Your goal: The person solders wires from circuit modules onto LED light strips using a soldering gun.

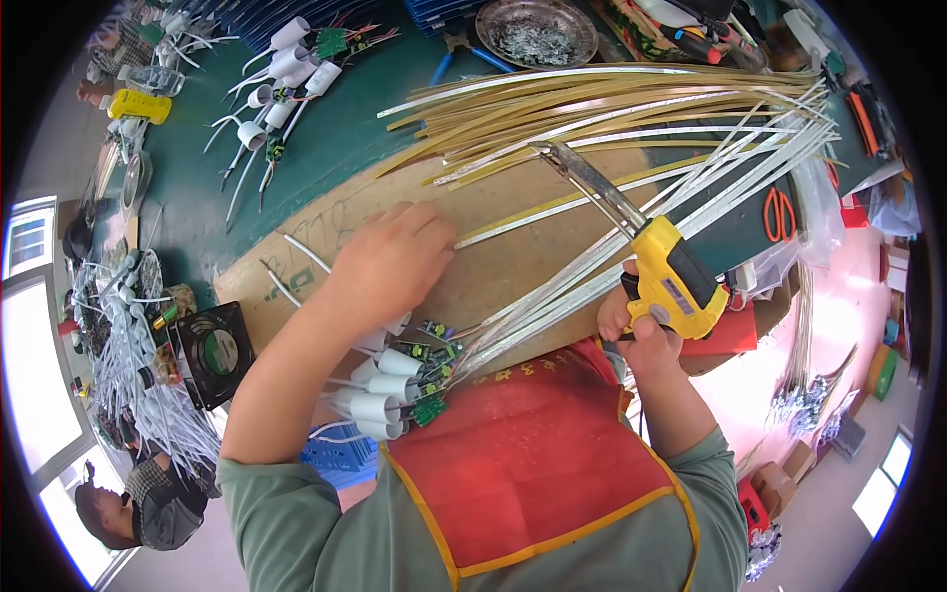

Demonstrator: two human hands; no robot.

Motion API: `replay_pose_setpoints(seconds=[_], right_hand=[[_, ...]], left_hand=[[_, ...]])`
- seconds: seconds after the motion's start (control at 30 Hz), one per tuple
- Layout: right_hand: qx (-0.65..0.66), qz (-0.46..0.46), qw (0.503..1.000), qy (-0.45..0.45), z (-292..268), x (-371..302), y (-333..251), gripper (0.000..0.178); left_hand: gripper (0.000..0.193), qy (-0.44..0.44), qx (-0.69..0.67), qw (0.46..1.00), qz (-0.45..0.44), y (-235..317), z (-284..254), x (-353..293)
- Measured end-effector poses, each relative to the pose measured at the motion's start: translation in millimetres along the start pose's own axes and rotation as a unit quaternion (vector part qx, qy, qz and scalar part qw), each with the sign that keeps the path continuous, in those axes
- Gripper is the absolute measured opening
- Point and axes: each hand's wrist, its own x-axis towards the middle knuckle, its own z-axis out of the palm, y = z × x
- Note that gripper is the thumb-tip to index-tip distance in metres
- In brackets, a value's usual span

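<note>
My left hand [395, 259] rests over the brown board with its fingers curled down and closed. One narrow LED strip [513, 225] runs in to its fingertips, which are hidden under the hand. My right hand [639, 331] grips a yellow-and-black soldering gun [676, 281] by its handle. The gun's long metal nose points up and left over the strips. Beside my left forearm, in front of the apron, lie several white lamp cups [385, 390] with green circuit boards [430, 408] and wires. White strips [552, 311] stretch from these boards toward the far right.
A sheaf of yellowish strips [552, 99] spans the far side of the green table [345, 109]. More lamp cups [291, 64], blue-handled pliers [441, 67] and a metal dish [483, 25] lie beyond. Orange-handled scissors [778, 215] lie right, a black fan [215, 353] left. Another person [148, 503] sits at lower left.
</note>
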Motion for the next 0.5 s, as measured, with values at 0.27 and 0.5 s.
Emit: replay_pose_setpoints(seconds=[0.27,0.5], right_hand=[[-0.002,0.007,1.000,0.002,1,0,-1,0.078],[-0.008,0.009,1.000,0.009,2,-1,-1,0.079]], left_hand=[[0.012,-0.030,0.008,0.999,-0.029,0,2,1],[0.011,-0.024,-0.054,0.990,-0.127,-6,3,11]])
